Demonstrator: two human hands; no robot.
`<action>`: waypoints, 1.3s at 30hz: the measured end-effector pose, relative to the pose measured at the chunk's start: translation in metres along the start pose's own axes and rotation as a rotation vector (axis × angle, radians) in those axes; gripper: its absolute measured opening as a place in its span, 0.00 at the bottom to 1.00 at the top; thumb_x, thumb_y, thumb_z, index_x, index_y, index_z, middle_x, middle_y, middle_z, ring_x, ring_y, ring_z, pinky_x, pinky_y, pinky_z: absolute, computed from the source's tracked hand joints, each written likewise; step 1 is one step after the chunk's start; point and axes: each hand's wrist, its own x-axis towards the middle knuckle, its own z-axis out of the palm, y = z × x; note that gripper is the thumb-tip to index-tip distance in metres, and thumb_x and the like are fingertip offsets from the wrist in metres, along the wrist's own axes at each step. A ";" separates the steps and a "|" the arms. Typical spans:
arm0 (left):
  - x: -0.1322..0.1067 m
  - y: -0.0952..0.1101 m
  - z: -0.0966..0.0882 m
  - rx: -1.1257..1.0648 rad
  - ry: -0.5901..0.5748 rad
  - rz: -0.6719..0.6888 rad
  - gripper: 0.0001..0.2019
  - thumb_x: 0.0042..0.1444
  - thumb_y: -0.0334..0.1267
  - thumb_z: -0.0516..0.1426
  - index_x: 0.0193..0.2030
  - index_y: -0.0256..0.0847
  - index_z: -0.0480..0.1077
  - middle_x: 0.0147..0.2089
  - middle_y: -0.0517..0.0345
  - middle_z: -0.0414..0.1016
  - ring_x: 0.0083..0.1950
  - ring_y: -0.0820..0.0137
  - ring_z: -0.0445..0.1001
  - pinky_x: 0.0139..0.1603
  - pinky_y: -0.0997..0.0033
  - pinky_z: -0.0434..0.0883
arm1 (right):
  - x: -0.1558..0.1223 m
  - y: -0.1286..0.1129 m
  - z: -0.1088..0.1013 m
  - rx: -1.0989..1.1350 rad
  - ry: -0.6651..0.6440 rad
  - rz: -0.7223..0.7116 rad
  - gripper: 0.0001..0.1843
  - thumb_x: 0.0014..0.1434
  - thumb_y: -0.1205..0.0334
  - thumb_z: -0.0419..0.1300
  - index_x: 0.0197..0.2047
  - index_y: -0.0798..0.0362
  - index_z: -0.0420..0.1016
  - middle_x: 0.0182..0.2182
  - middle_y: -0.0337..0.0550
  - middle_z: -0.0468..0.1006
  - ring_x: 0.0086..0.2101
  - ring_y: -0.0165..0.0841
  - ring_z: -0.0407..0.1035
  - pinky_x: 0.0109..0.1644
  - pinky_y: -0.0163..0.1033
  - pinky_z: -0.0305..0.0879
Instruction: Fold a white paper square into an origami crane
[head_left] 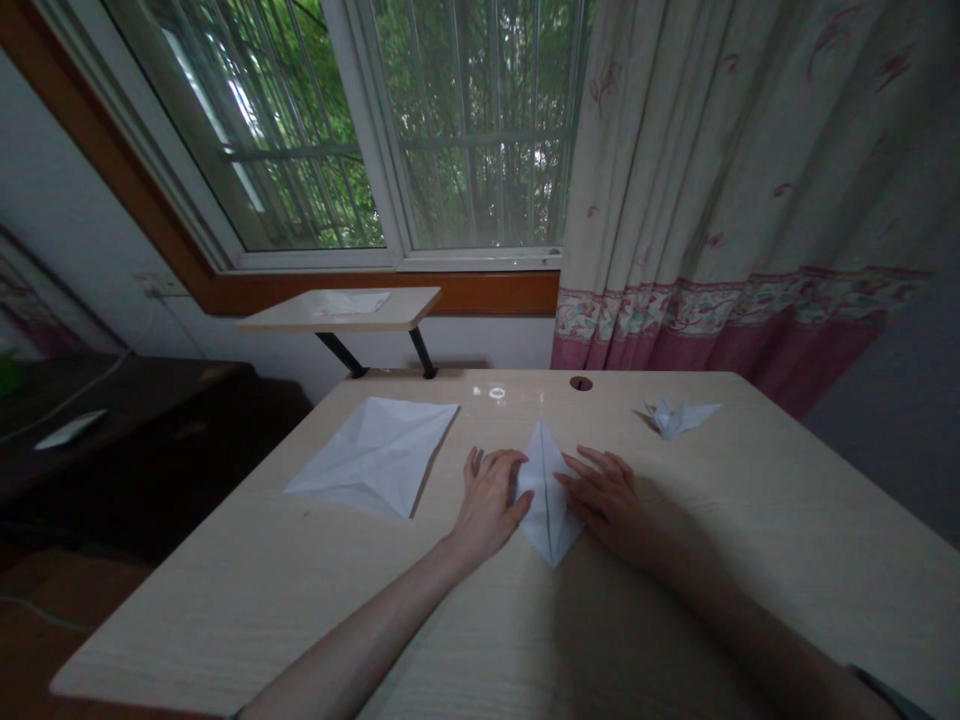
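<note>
A white sheet of paper folded into a narrow kite-like diamond [545, 525] lies on the desk, with a crease or slit down its middle. My left hand [491, 498] grips its left edge, fingers bent at the upper side and thumb lower down on the paper. On the opposite edge rests my right hand [609, 500], its fingers spread and stretched across the paper; what lies under the fingertips is hidden. To the left is an unfolded, creased white paper square [371, 455]. A folded paper crane [675, 416] sits at the right rear.
The pale wooden desk [247, 610] carries a raised shelf [300, 312] at its back left, with a white paper [352, 301] on top. A round cable hole [581, 383] is near the back edge. Behind are a window and a curtain [675, 200]. A dark table [150, 385] stands left.
</note>
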 end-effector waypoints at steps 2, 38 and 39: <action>0.000 -0.002 0.002 -0.010 0.030 -0.005 0.26 0.55 0.33 0.60 0.60 0.43 0.57 0.54 0.52 0.74 0.59 0.59 0.69 0.70 0.41 0.44 | 0.001 0.001 -0.001 0.003 0.012 -0.015 0.22 0.67 0.66 0.50 0.62 0.42 0.67 0.61 0.43 0.70 0.63 0.43 0.56 0.64 0.60 0.53; 0.001 0.001 -0.002 -0.148 -0.125 0.111 0.09 0.66 0.36 0.53 0.46 0.44 0.75 0.45 0.56 0.79 0.48 0.65 0.76 0.52 0.63 0.71 | 0.011 -0.013 -0.016 0.236 -0.132 0.007 0.18 0.69 0.66 0.50 0.55 0.43 0.74 0.49 0.42 0.81 0.47 0.35 0.76 0.68 0.59 0.49; 0.000 -0.001 -0.001 -0.155 -0.118 0.098 0.10 0.66 0.35 0.53 0.48 0.43 0.75 0.46 0.56 0.79 0.48 0.65 0.76 0.52 0.63 0.71 | 0.011 -0.012 -0.016 0.226 -0.141 -0.005 0.18 0.69 0.67 0.50 0.55 0.42 0.75 0.49 0.41 0.81 0.47 0.35 0.76 0.68 0.60 0.49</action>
